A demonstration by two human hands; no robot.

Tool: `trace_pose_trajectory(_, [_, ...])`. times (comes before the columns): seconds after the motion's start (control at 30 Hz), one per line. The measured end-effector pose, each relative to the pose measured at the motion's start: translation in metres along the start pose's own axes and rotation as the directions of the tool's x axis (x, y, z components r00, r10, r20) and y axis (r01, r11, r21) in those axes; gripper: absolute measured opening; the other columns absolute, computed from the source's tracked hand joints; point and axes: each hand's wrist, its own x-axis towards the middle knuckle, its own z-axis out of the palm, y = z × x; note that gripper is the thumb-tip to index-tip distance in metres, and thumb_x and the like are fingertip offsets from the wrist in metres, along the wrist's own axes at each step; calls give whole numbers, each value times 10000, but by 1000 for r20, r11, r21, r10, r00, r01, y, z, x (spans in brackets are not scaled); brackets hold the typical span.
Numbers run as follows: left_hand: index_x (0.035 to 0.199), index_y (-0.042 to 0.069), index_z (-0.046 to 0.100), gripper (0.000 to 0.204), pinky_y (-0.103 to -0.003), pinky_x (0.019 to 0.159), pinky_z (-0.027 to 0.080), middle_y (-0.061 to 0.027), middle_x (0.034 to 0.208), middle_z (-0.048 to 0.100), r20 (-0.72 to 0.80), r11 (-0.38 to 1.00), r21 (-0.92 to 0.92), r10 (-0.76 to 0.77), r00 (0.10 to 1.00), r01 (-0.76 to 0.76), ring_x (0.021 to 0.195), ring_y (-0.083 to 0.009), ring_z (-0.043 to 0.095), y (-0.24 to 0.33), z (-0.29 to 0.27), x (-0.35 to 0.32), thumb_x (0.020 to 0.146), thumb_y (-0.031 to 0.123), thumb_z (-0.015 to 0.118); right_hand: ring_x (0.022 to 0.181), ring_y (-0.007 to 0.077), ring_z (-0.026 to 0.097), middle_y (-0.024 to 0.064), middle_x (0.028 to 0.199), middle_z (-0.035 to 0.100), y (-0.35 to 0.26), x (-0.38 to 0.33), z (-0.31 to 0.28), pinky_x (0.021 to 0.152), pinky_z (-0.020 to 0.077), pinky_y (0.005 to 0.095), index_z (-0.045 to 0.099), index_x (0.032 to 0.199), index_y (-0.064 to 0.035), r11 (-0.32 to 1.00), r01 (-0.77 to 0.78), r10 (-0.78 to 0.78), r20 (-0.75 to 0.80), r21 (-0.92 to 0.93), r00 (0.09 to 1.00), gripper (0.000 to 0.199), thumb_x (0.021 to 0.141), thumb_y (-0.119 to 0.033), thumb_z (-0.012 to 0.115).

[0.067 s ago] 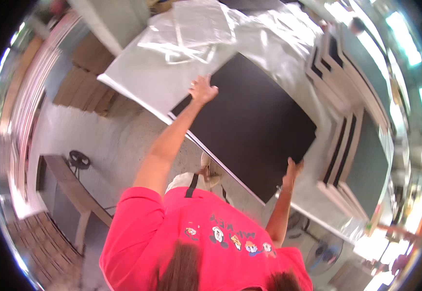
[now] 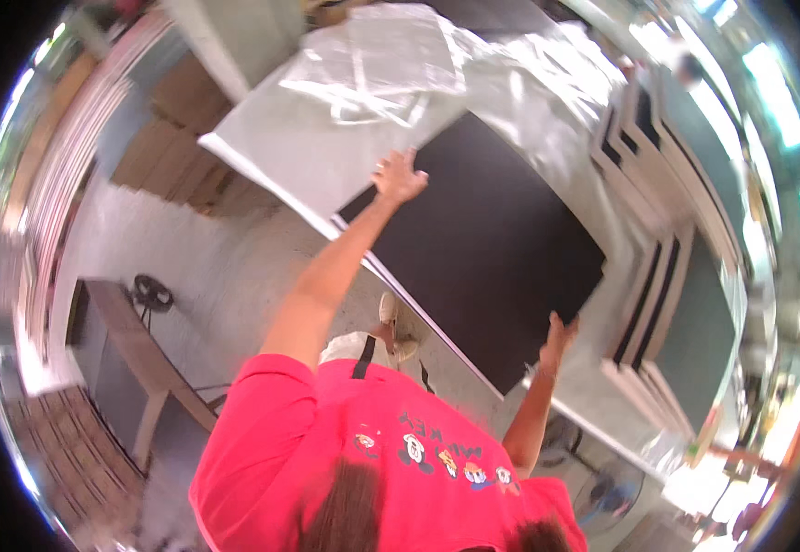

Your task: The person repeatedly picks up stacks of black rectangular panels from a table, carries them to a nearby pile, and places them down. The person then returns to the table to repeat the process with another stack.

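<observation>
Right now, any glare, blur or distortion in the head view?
Head view, top: glare on the clear plastic; head view, right rim: a bright patch blown out; head view, left rim: pale stack smeared and bent; head view, centre: black board readable, upper-right edge bowed.

On the tabletop (image 2: 303, 133), clear plastic (image 2: 400, 55) is spread by the far edge and panels (image 2: 708, 317) stacked at the right; cardboard (image 2: 172, 158) is piled beside the left corner.
</observation>
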Motion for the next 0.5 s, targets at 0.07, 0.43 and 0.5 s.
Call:
trace_pose_trajectory(0.07, [1362,233,424,702,-588,953,355,-153,1280,464,0,996,-62,56,998,-56,1215,-420,409,-23,-1,-5,723,457,610,1231,378,445,247,1385,398,-20,-16,4,1044,347,415,325,1385,36,972,-124,122,-22,-201,992,773,785,-285,692])
trace_pose_trajectory(0.43, [1231,98,580,414,-364,961,417,-146,1176,590,3,686,-727,30,1000,-19,1118,-255,522,-183,-72,-86,859,279,604,1149,289,463,146,1268,495,-185,-140,56,968,372,410,412,1366,-101,876,436,-406,172,-206,897,561,839,-6,579])
trace_pose_trajectory(0.5, [1246,71,564,433,-334,952,418,-133,1187,596,121,523,-838,-105,987,158,1099,-238,534,-244,-98,-116,875,291,590,1057,249,518,145,1225,513,-221,-175,99,901,431,368,423,1359,-92,958,280,-282,333,56,899,538,847,12,552])
